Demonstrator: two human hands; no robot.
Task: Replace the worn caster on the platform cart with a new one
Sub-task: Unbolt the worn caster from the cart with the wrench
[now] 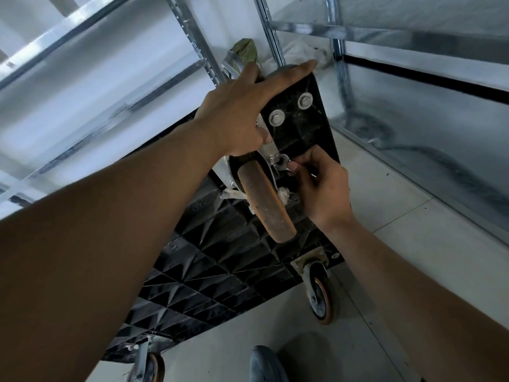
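The black platform cart (311, 128) stands on edge with its ribbed underside facing me. A worn caster with a dirty orange wheel (265, 201) sits at its upper corner in a metal bracket. My left hand (242, 108) lies over the cart's top edge, index finger stretched along the edge and thumb against the caster bracket. My right hand (316, 180) pinches a small metal washer and fastener (282, 162) at the caster plate's corner. Two bolts with washers (276, 117) show in the cart's corner above.
Two more casters (321, 296) (148, 365) are fixed along the cart's lower edge near the tiled floor. Metal shelving uprights (272, 37) stand close behind, with a green-wrapped bundle (245, 52) and a white plastic bag (303, 53). A grey shoe (265, 365) is at the bottom.
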